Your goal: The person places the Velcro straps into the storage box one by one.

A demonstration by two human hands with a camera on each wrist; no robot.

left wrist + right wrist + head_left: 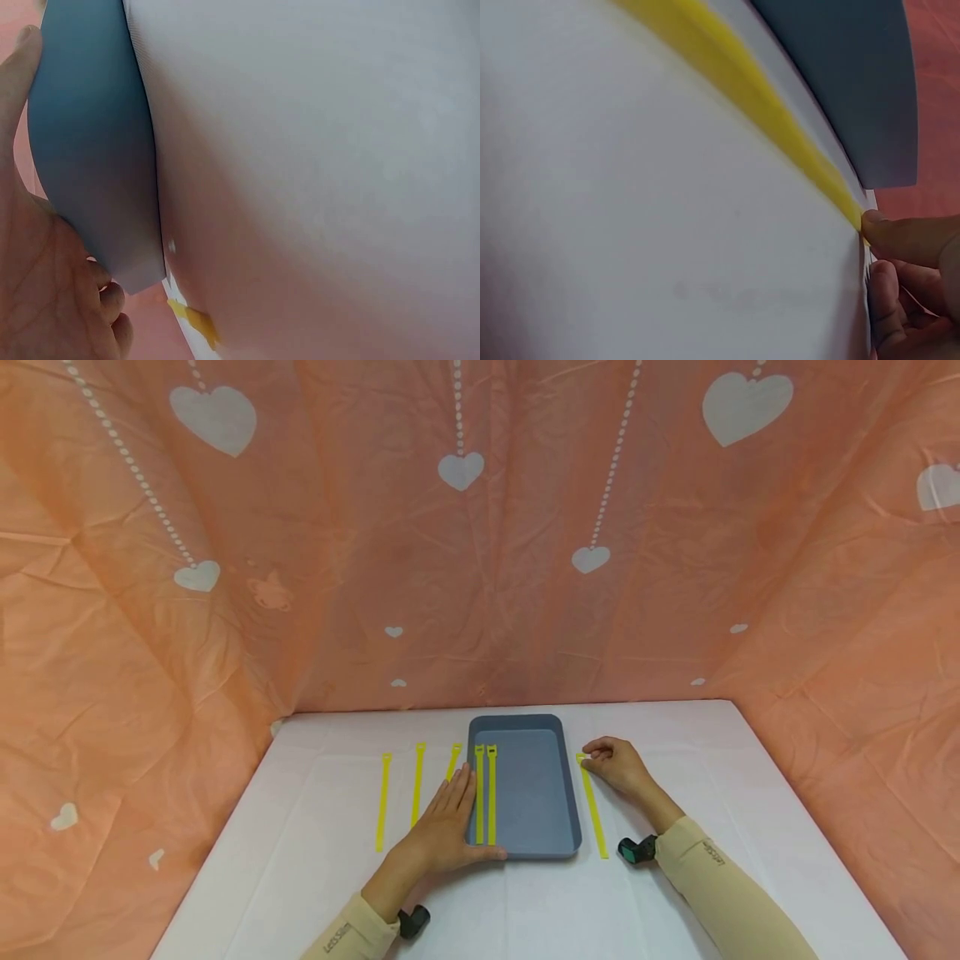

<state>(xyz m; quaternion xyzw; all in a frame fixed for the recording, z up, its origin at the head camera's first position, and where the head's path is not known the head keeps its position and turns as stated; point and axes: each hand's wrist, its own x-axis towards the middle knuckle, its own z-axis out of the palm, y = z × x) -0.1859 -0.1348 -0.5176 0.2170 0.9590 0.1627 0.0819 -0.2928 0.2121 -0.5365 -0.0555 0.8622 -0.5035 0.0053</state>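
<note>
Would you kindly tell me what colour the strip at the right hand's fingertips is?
The strip is yellow; it shows best in the head view.

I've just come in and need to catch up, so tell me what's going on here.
A person's right grip pinches the far end of a yellow strip, just right of a shallow gray tray. Their left grip rests against the tray's left side, thumb at the near edge. Two strips lie side by side in the tray, and three more strips are on the table to its left.
</note>
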